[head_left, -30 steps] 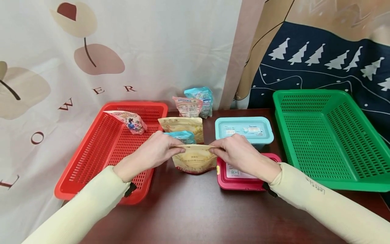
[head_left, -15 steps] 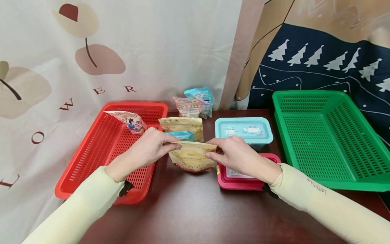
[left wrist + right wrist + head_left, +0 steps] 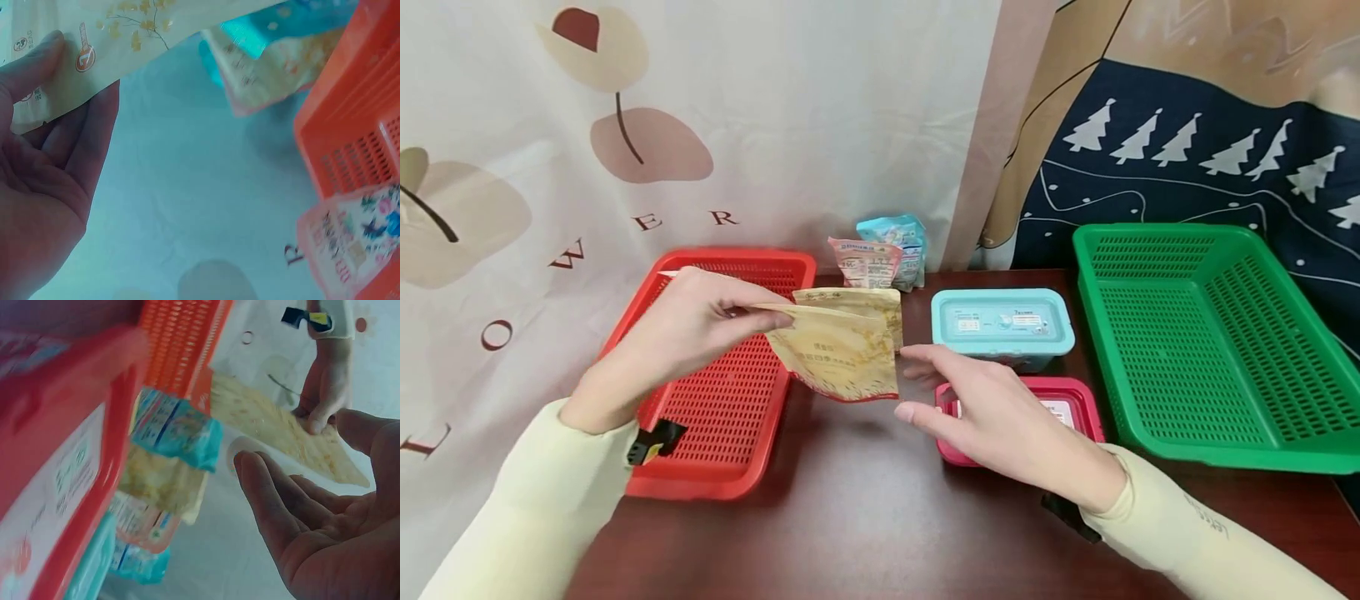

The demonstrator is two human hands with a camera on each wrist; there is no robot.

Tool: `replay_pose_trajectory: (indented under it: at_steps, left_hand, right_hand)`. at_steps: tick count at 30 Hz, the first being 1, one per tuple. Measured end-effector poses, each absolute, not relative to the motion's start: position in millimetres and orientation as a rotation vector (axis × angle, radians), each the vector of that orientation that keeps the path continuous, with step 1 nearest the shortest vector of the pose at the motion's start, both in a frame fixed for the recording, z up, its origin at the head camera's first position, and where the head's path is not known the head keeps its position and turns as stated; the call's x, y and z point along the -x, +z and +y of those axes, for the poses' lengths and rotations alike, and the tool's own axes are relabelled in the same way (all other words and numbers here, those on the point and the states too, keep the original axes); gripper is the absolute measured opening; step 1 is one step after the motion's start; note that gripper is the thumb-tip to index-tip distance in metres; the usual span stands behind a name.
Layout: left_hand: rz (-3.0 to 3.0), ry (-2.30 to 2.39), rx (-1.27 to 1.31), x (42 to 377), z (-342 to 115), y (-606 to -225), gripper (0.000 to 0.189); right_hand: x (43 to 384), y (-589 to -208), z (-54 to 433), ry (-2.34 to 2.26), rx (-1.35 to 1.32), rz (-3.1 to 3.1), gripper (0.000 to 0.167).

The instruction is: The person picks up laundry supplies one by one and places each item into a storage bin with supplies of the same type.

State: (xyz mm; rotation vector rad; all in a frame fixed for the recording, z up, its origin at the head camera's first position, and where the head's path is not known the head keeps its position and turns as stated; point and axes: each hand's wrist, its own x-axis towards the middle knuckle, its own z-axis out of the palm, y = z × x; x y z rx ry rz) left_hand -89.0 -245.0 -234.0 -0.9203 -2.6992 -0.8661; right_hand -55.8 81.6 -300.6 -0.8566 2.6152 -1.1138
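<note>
Head view showed your left hand point(image 3: 688, 321) pinching the cream printed pouch point(image 3: 835, 354) by one top corner, at three o'clock from the red perforated basket point(image 3: 730, 485). Your right hand point(image 3: 1000, 417) held nothing, fingers wide; that lone pinch could have let the pouch twist or slip.

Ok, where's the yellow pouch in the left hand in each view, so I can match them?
Head: the yellow pouch is near the centre, upper left corner pinched by the left hand.
Left wrist: the yellow pouch spans the upper left, along the top edge.
Right wrist: the yellow pouch is right of centre, upper half.
Shared landmark: red perforated basket; left in head, right side in left wrist, top left of centre in right wrist.
</note>
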Motion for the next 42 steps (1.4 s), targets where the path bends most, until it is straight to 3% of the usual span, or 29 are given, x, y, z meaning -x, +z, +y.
replay_pose_trajectory:
  at_steps: [9,15,19,25,35,42]
  left_hand:
    - [-2.668,-0.975,0.707,87,-279,-229,0.03]
    - [-2.727,-1.06,0.397,86,-306,-231,0.025]
    - [-2.734,-1.102,0.236,85,-319,-235,0.024]
    - [-2.682,-1.115,0.192,85,-336,-250,0.023]
    - [-2.756,-1.099,0.15,94,-367,-268,0.025]
    - [-2.852,-1.041,0.027,96,-393,-269,0.028]
  right_hand:
    - [16,-325,46,-1.189,1.051,2.384,0.045]
    - [9,-356,4,-1.331,1.027,2.202,0.043]
    - [16,-374,-23,-1.494,0.796,2.101,0.048]
    - [35,-389,-58,-1.722,0.406,1.905,0.054]
    - [35,-411,-96,-2.018,0.05,1.358,0.025]
    - [44,-408,-100,-2.077,0.035,1.249,0.009]
